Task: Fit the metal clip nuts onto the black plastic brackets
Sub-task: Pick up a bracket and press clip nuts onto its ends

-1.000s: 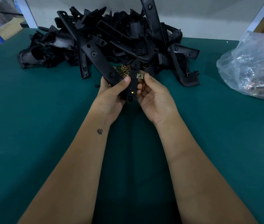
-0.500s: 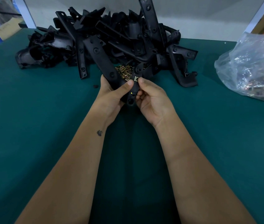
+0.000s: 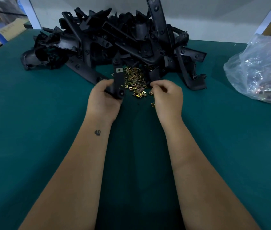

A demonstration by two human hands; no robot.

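My left hand [image 3: 104, 98] grips a black plastic bracket [image 3: 119, 83] by its lower end and holds it upright. A metal clip nut [image 3: 119, 70] sits on the bracket's top end. To the right of it, a heap of brass-coloured clip nuts [image 3: 134, 79] lies on the green table [image 3: 31, 130]. My right hand [image 3: 168, 97] is apart from the bracket, at the heap's right edge. Its fingers are curled with the tips together, and I cannot see whether a nut is between them. A big pile of black brackets [image 3: 123, 39] lies behind.
A clear plastic bag [image 3: 261, 68] with more metal parts sits at the right. One loose nut [image 3: 152, 104] lies by my right hand. A white wall stands behind the bracket pile, and cardboard and a blue frame lie beyond the table's left edge.
My right hand has let go of the bracket and moved right to the nut heap. The left hand has shifted the bracket left and upright, with the clip nut now on its end.
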